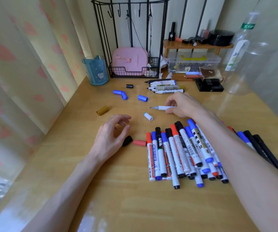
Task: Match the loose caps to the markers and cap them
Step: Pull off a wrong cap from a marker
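Marker (162,107), uncapped, sits pinched in right hand (183,104); white cap (148,116) lies between it and the loosely curled, empty left hand (112,133).

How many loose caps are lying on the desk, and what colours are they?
Blue caps: 3
Black caps: 2
Red cap: 1
Gold cap: 1
White cap: 1
Total: 8

We look through a single wide-angle camera worn on the head, facing forward and down over the desk (134,206) toward the wire rack (129,39) at its back. The left hand (111,136) and right hand (181,104) sit mid-frame, close below us.
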A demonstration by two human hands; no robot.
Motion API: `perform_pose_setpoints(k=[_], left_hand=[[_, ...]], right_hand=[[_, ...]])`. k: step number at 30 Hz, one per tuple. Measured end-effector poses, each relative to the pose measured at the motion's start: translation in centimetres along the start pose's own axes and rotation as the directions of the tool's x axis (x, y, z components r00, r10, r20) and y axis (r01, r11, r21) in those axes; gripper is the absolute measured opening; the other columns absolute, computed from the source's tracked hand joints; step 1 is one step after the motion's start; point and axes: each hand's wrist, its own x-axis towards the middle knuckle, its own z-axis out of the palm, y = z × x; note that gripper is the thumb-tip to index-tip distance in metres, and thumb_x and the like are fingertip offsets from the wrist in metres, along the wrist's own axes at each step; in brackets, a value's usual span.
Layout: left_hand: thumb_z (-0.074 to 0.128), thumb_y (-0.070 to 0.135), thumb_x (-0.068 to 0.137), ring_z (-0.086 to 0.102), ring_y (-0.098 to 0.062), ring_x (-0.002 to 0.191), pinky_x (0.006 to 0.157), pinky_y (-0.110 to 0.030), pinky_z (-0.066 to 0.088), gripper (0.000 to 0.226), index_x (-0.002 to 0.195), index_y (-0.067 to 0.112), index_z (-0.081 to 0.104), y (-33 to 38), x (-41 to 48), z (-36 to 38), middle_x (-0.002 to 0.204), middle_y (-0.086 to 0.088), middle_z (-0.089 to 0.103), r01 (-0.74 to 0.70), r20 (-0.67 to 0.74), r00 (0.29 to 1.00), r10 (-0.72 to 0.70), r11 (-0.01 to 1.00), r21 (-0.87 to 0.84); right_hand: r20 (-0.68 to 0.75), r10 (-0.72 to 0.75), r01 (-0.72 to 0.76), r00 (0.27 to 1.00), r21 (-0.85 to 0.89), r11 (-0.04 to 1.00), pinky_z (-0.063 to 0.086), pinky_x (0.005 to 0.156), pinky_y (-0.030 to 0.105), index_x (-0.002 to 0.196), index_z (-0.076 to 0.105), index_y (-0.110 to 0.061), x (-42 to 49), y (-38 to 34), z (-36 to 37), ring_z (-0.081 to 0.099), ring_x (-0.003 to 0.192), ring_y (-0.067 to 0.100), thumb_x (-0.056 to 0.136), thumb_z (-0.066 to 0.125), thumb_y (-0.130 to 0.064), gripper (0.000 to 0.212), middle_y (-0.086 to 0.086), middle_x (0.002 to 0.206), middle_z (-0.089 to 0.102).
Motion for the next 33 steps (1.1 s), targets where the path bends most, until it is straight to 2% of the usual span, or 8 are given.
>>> perform_pose_setpoints(k=[3,6,13,19,25,29,31,33], left_hand=[[0.065,0.017,0.100,0.066,-0.012,0.104,0.081,-0.022,0.051,0.025,0.123,0.025,0.066,-0.2,0.0,0.0,0.109,0.013,0.068,0.003,-0.006,1.000,-0.003,1.000,0.004],[0.065,0.018,0.100,0.066,-0.012,0.104,0.081,-0.025,0.051,0.024,0.123,0.026,0.066,-0.2,0.0,0.1,0.108,0.014,0.068,0.008,-0.002,1.000,-0.008,1.000,0.003],[0.064,0.018,0.100,0.066,-0.010,0.104,0.082,-0.030,0.052,0.024,0.123,0.027,0.066,-0.3,-0.4,-0.2,0.107,0.015,0.069,0.018,-0.021,1.000,-0.019,1.000,-0.023],[0.067,0.026,0.101,0.069,-0.008,0.101,0.079,-0.024,0.053,0.034,0.135,0.025,0.066,0.3,-0.3,-0.5,0.120,0.015,0.072,0.049,-0.015,0.999,-0.052,0.990,-0.132],[0.076,0.032,0.094,0.065,-0.008,0.064,0.063,-0.016,0.045,0.022,0.111,0.018,0.076,1.0,-0.4,-0.7,0.085,0.009,0.075,0.109,-0.041,0.992,-0.123,0.962,-0.249],[0.077,0.022,0.094,0.073,-0.012,0.064,0.064,-0.017,0.052,0.012,0.102,0.014,0.076,2.1,-1.0,-0.4,0.077,0.010,0.075,0.136,-0.021,0.988,-0.152,0.932,-0.336],[0.078,0.017,0.093,0.075,-0.017,0.066,0.065,-0.020,0.055,0.012,0.104,0.013,0.075,2.5,-1.4,-0.4,0.085,0.004,0.077,0.168,0.001,0.983,-0.184,0.897,-0.410],[0.079,0.013,0.092,0.076,-0.021,0.067,0.067,-0.022,0.057,0.013,0.104,0.012,0.074,2.6,-1.5,-0.4,0.090,-0.002,0.078,0.175,0.018,0.982,-0.188,0.873,-0.455]], right_hand=[[0.042,-0.092,0.090,0.995,0.060,0.994,0.054,0.083,0.045,0.113,0.052,-0.031,-0.6,-0.4,-0.1,0.063,0.087,0.022,0.104,0.060,-0.031,0.012,-0.003,0.100,0.064],[0.078,-0.153,0.138,0.985,0.164,0.977,0.043,0.059,0.035,0.108,0.054,-0.028,-1.3,-2.2,0.1,0.051,0.062,0.016,0.102,0.063,-0.033,0.012,-0.003,0.080,0.056],[0.095,-0.102,0.104,0.990,-0.017,0.994,0.036,0.056,0.031,0.085,0.071,-0.023,-1.6,-5.7,1.6,0.060,0.071,0.017,0.081,0.084,-0.045,0.026,-0.003,0.076,0.063],[0.062,-0.266,0.251,0.962,0.187,0.950,0.040,0.054,0.029,0.082,0.072,-0.029,-3.2,-7.3,1.6,0.049,0.051,0.009,0.086,0.080,-0.044,0.018,-0.004,0.061,0.058],[0.021,-0.366,0.354,0.930,0.214,0.910,0.035,0.054,0.030,0.073,0.063,-0.021,-6.6,-7.9,1.5,0.041,0.051,0.007,0.090,0.076,-0.042,0.031,-0.008,0.057,0.047],[-0.053,-0.368,0.371,0.928,0.171,0.913,0.044,0.066,0.028,0.106,0.068,-0.035,-9.2,-7.4,1.3,0.056,0.071,0.002,0.093,0.070,-0.052,0.022,-0.015,0.081,0.063],[-0.107,-0.338,0.348,0.935,0.093,0.933,0.043,0.089,0.030,0.136,0.058,-0.035,-10.4,-6.0,1.2,0.056,0.104,0.003,0.096,0.060,-0.060,0.047,-0.015,0.116,0.063],[-0.184,-0.309,0.311,0.933,-0.016,0.950,0.036,0.100,0.034,0.152,0.045,-0.028,-11.5,-4.3,1.3,0.047,0.112,0.008,0.103,0.043,-0.062,0.059,-0.011,0.117,0.053]])
